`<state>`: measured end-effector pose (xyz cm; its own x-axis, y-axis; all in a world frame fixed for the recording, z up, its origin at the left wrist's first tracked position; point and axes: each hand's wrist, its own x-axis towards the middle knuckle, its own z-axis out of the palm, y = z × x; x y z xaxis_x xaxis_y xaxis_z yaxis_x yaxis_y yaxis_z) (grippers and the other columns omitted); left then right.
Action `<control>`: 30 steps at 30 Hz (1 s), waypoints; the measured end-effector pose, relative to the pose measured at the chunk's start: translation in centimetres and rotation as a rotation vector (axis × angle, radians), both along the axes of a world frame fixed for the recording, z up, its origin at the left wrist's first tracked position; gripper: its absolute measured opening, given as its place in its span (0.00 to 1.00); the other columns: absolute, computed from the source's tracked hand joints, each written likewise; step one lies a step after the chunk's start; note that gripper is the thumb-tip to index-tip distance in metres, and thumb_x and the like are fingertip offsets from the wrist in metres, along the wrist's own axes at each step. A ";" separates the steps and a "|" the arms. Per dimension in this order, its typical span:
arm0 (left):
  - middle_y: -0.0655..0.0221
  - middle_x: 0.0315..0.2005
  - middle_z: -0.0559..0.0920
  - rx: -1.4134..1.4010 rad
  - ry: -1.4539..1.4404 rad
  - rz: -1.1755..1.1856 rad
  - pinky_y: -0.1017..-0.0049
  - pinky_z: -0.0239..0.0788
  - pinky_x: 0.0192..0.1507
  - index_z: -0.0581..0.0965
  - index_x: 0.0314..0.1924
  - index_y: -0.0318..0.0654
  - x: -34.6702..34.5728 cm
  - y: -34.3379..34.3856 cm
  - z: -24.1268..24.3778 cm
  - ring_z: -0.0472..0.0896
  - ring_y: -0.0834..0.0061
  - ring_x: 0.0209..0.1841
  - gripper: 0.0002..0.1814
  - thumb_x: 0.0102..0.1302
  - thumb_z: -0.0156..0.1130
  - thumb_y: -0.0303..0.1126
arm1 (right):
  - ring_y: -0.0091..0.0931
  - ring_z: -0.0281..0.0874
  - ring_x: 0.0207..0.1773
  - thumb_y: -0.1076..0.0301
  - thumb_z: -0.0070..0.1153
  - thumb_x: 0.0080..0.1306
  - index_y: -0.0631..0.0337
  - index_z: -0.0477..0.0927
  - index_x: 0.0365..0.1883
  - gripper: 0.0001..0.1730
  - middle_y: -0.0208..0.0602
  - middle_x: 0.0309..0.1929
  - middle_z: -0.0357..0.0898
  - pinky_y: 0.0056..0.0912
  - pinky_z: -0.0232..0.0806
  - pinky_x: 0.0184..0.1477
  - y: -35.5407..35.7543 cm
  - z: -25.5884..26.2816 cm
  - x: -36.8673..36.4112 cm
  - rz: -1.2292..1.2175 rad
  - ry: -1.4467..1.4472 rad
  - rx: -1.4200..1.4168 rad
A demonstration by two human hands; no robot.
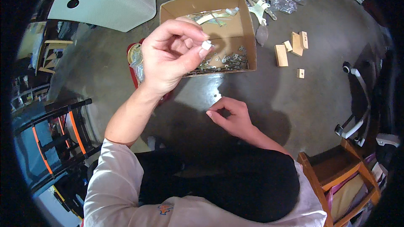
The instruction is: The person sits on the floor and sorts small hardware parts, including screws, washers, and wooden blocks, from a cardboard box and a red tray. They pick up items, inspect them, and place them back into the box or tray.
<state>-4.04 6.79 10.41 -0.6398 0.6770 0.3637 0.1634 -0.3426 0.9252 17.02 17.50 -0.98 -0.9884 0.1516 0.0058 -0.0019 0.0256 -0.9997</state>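
Raised over the near left part of a cardboard box (249,34), my left hand (167,50) pinches a small white plastic piece (206,45) between thumb and forefinger. Screws, nuts and washers (232,61) lie along the box's near side. Toward its far side are long bolts, a curved pale metal strip (208,18) and light-coloured plastic fittings (232,11). My right hand (235,118) is lower, above the floor in front of the box. Its thumb and forefinger meet at the tips, and no object shows between them.
Several wooden blocks (281,55) lie on the concrete floor (318,97) at right. Beyond the box are plastic bags (284,3) and metal brackets (260,9). A white perforated appliance (110,0) stands far left. A red tin (132,66) sits partly behind my left wrist. A wooden stool (337,176) is near right.
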 end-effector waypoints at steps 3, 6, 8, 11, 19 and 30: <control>0.63 0.44 0.81 0.020 0.001 -0.013 0.66 0.83 0.50 0.80 0.49 0.35 -0.4 -0.3 -0.3 0.82 0.73 0.44 0.12 0.68 0.66 0.15 | 0.22 0.84 0.35 0.73 0.74 0.67 0.62 0.86 0.35 0.06 0.33 0.34 0.87 0.26 0.75 0.38 0.0 0.1 -0.2 0.025 -0.019 0.006; 0.67 0.44 0.85 0.116 -0.137 0.008 0.79 0.79 0.50 0.82 0.51 0.30 -0.1 -0.4 -0.7 0.84 0.82 0.44 0.14 0.66 0.72 0.13 | 0.23 0.84 0.34 0.72 0.74 0.66 0.62 0.86 0.35 0.06 0.33 0.33 0.87 0.27 0.75 0.37 -0.1 0.1 -0.4 0.025 -0.020 0.017; 0.71 0.41 0.86 -0.007 -0.084 0.071 0.81 0.78 0.48 0.83 0.50 0.33 -0.9 -1.5 -1.0 0.85 0.84 0.44 0.14 0.66 0.74 0.16 | 0.24 0.84 0.32 0.69 0.75 0.66 0.62 0.87 0.35 0.08 0.34 0.32 0.87 0.29 0.75 0.36 -0.2 -0.2 -0.6 0.015 -0.004 0.036; 0.75 0.37 0.87 -0.239 0.008 0.245 0.80 0.78 0.45 0.85 0.48 0.38 -6.1 -6.7 -0.9 0.86 0.83 0.42 0.12 0.67 0.76 0.22 | 0.25 0.85 0.34 0.74 0.74 0.64 0.62 0.88 0.34 0.05 0.35 0.33 0.88 0.28 0.75 0.38 -0.1 -0.5 -0.3 -0.019 0.028 0.077; 0.63 0.35 0.91 -1.546 0.324 0.098 0.68 0.82 0.47 0.89 0.40 0.38 -11.9 -29.0 -12.1 0.89 0.71 0.39 0.11 0.59 0.78 0.34 | 0.20 0.83 0.37 0.77 0.73 0.66 0.65 0.87 0.35 0.05 0.34 0.34 0.87 0.24 0.74 0.40 -2.6 -2.5 -0.3 0.027 -0.132 -0.050; 0.54 0.38 0.90 -1.756 0.710 -0.003 0.54 0.83 0.47 0.89 0.42 0.40 -6.1 -22.1 -15.1 0.90 0.53 0.43 0.10 0.65 0.70 0.36 | 0.24 0.85 0.34 0.71 0.74 0.66 0.61 0.87 0.36 0.06 0.34 0.34 0.87 0.28 0.76 0.37 -2.2 -1.1 -0.8 0.173 -0.035 0.137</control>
<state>-10.10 -15.33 -4.64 -0.7004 0.5237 -0.4850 0.6200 0.7830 -0.0500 16.17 15.32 -2.10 -0.9996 -0.0203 -0.0198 0.0162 0.1636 -0.9864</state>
